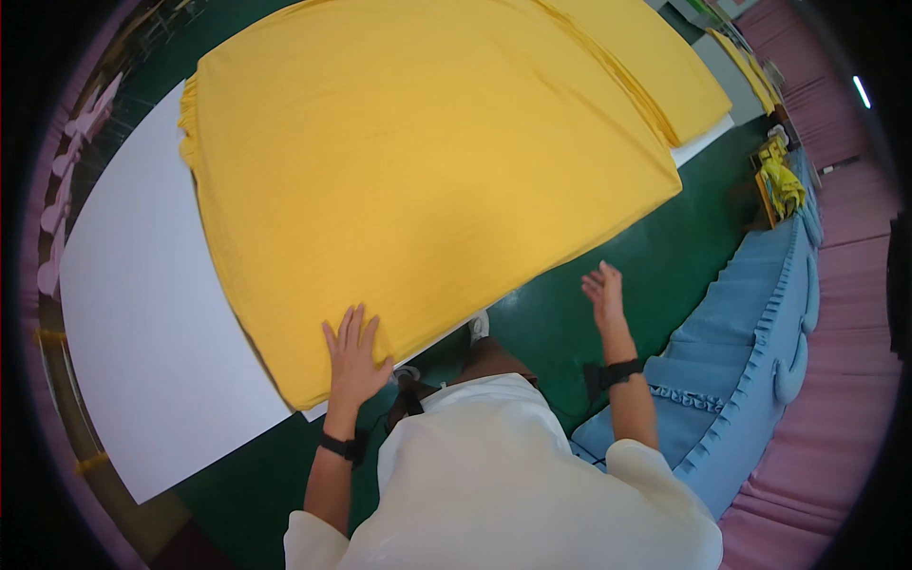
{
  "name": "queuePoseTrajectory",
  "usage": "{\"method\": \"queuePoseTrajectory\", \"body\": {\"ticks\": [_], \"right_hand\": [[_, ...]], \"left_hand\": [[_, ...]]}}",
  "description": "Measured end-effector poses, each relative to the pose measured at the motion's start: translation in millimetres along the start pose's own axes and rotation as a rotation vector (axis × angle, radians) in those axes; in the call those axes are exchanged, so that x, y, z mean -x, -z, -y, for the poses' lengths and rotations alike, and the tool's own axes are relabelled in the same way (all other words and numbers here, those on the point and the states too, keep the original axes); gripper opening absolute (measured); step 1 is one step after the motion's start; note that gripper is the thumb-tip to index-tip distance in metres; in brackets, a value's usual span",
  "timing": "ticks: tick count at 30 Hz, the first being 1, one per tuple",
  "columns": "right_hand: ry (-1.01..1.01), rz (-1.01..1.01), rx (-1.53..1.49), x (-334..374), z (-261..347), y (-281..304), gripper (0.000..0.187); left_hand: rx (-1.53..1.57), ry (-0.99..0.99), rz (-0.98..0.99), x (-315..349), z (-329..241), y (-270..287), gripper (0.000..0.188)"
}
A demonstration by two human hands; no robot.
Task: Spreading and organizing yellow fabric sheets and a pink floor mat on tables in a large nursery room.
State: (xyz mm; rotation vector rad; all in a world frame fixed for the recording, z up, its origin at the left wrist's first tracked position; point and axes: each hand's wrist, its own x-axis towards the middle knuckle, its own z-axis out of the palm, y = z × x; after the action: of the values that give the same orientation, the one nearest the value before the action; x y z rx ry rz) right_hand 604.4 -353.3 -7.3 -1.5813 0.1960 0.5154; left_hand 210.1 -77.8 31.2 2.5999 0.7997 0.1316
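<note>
- Fingers (355,328) of the left hand (355,368) fanned wide, resting on the yellow cloth (427,123) by its near corner, gripping nothing!
- Cloth lies across the white tabletop (157,304), white showing at left.
- Looks like smoothing or lining up the edge; next calls for light, flat pressure, perhaps a tug.
- Right hand (606,296): loosely open, empty, over the green floor (560,328).

A blue ruffled cover (725,302) lies between green floor (551,328) and pink fabric (863,304).
</note>
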Motion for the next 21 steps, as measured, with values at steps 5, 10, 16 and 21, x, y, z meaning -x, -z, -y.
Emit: {"method": "queuePoseTrajectory", "body": {"ticks": [5,10,16,21], "right_hand": [[0.146,-0.116,0.133,-120,66,41,0.061],[0.032,0.012,-0.028,-228,95,52,0.057],[-0.093,0.05,-0.22,-209,59,34,0.038],[-0.197,0.105,-0.354,-133,1,4,0.039]], "left_hand": [[-0.109,0.097,-0.031,-5,-27,-36,0.064],[-0.306,0.224,-0.121,-5,-31,-50,0.059],[-0.529,0.42,-0.186,-7,28,-39,0.054],[-0.567,0.68,-0.025,-36,28,-7,0.049]]}}
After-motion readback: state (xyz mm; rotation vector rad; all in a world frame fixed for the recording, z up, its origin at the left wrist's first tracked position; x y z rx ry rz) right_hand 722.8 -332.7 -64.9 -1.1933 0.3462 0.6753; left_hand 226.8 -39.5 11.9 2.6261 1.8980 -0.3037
